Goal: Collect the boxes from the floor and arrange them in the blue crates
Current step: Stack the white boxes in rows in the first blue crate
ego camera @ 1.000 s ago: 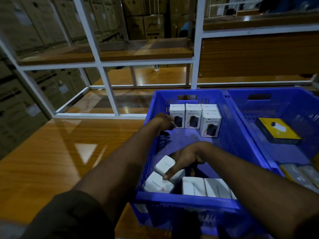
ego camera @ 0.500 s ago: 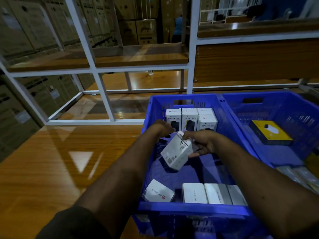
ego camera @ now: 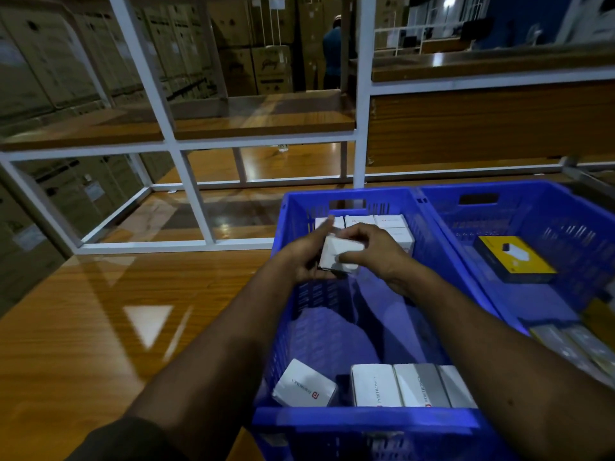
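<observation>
At the centre of the frame both hands meet over a blue crate (ego camera: 366, 424) and hold one small white box (ego camera: 341, 256) between them, above the crate's bare middle floor. The left hand (ego camera: 309, 257) cups the box from the left side with its fingers curled under and behind it, one fingertip raised above the top edge; the right hand (ego camera: 372, 251) grips it from the right, fingers wrapped over the top and front face. Just behind the hands, against the crate's far wall, stands a row of white boxes (ego camera: 382, 222), upright and packed side by side. Along the near wall, in the lower middle of the frame, three more white boxes (ego camera: 409, 385) lie touching one another, and a loose white box (ego camera: 304, 384) lies tilted to their left, a little apart. A second blue crate (ego camera: 539, 201) sits right beside the first at the right of the frame, holding a yellow and black box (ego camera: 514, 259) on its floor and some pale packets, too blurred to tell, near the right edge. Both crates rest on a glossy wooden counter (ego camera: 100, 327) that fills the lower left, and a white metal rack (ego camera: 186, 154) rises behind it.
</observation>
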`<state>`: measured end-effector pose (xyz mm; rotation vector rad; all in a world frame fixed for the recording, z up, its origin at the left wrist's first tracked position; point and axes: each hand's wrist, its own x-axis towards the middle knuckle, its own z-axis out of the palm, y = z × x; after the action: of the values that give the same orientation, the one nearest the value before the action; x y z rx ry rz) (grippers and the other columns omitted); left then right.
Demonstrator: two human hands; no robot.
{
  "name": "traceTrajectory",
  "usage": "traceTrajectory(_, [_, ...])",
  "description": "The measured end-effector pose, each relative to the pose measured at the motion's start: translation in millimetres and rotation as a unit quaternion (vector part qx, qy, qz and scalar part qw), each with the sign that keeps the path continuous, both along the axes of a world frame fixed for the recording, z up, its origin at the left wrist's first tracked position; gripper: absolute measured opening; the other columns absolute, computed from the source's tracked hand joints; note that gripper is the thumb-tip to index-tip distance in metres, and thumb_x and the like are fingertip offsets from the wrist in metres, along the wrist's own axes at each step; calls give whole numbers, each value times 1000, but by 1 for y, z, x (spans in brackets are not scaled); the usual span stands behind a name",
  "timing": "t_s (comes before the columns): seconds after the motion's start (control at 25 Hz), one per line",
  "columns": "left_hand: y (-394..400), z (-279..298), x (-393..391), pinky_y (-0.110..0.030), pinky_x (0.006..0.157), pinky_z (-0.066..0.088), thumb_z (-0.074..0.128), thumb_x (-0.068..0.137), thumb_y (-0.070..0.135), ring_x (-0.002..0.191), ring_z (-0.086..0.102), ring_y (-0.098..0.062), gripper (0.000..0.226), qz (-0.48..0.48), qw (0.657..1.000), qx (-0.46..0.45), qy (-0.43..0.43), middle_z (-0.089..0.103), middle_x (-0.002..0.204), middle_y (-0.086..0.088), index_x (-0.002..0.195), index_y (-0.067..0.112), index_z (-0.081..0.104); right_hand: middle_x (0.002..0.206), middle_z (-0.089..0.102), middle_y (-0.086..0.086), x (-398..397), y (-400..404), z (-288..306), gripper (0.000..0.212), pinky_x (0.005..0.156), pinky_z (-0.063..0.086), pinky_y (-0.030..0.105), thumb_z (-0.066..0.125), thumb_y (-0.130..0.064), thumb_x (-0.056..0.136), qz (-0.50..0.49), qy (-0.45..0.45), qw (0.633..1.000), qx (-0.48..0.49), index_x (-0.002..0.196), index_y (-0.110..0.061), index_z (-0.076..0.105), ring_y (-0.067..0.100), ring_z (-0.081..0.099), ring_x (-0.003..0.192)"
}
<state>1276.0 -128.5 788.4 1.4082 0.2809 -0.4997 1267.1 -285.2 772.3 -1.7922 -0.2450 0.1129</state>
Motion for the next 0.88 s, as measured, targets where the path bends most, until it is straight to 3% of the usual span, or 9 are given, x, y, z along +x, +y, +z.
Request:
traceTrajectory(0.08, [1,-1,-1,-34,57,60,50,101,41,75,66,-22,28,-11,1000,16,4,71,78,-6,100,16,62,100,69,3,1,2,4,16,72,55,24,68,0,87,-52,21,993,100,92,-15,67,17,66,94])
traceTrajectory(0.2, [3,-1,-1,-32,58,57,49,98,27,76,65,-21,17,1,1000,-11,6,73,75,-3,96,16,62,109,66,9,11,-6,0,20,82,58,39,64,-5,91,-157,73,971,164,109,-12,60,26,66,99])
traceTrajectory(0.32, [4,0,1,-32,63,54,48,93,21,82,67,-23,18,21,998,-63,-15,72,93,-10,103,16,61,115,69,10,16,-12,-11,39,86,58,42,70,-30,89,-106,183,965,153,122,-14,57,26,66,107])
traceTrajectory(0.4, [4,-1,1,-31,64,54,46,92,19,82,66,-25,20,21,997,-76,-21,70,96,-12,106,14,60,113,72,9,12,-11,-10,35,88,57,42,68,-37,89,-48,222,960,165,119,-18,64,24,67,107])
traceTrajectory(0.52, [2,0,0,-33,69,46,45,90,19,81,63,-25,18,4,998,-63,-20,67,94,-12,100,13,60,108,74,8,10,-7,-6,29,84,56,38,68,-27,90,-44,193,965,173,116,-16,64,23,68,103])
traceTrajectory(0.76, [1,-7,3,-44,86,55,69,89,33,99,63,-19,20,-3,1000,-26,-16,69,93,-3,98,16,67,117,67,12,16,-10,-7,62,77,59,46,70,-6,83,-107,169,944,262,135,-22,41,27,69,99])
traceTrajectory(0.8, [1,-8,5,-43,86,56,71,88,33,95,65,-18,20,9,999,-26,-24,71,91,-3,98,16,67,116,68,12,16,-10,-5,66,78,59,46,71,-6,83,-109,164,942,272,137,-24,38,27,70,98])
traceTrajectory(0.88, [3,-9,8,-31,65,58,68,90,25,71,69,-13,10,46,997,-27,-54,73,74,0,95,16,66,118,65,10,19,-12,-3,80,85,57,52,76,-13,81,-131,152,941,273,145,-26,30,28,67,103])
